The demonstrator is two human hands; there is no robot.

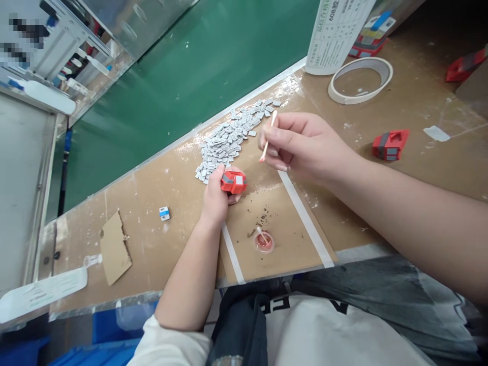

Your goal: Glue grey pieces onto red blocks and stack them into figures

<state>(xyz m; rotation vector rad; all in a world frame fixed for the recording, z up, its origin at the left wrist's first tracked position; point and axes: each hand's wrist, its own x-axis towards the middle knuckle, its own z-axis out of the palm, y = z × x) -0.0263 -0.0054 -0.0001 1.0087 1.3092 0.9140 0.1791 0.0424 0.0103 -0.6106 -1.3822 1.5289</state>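
**Both hands busy: red part in the left, swab in the right**

Left hand [216, 195] is closed around a small red plastic part [234, 181], which sits at the fingertips just above the taped cardboard mat [282, 239]. Right hand [305, 147], at 2 o'clock from the left one, pinches a thin swab stick [268, 138] between thumb and fingers; the stick tilts, its pinkish tip pointing down toward 7 o'clock. The 2 hands are apart, with the swab tip near the red part but not touching it.

At 12 o'clock from the red part lies a heap of small grey-white tags [232, 137], spread toward the green belt [183, 76]. At 5 o'clock from the left hand a little round dish [264, 242] of reddish liquid rests on the mat, with another stick lying in it. A second red part [390, 144] lies on the bench at 3 o'clock from the right hand, well apart. A roll of tape [360, 80] lies at 1 o'clock, beside a printed sheet [335, 30]. At 9 o'clock from the left hand sit a tiny blue-and-white block [164, 213] and a scrap of cardboard [114, 249].
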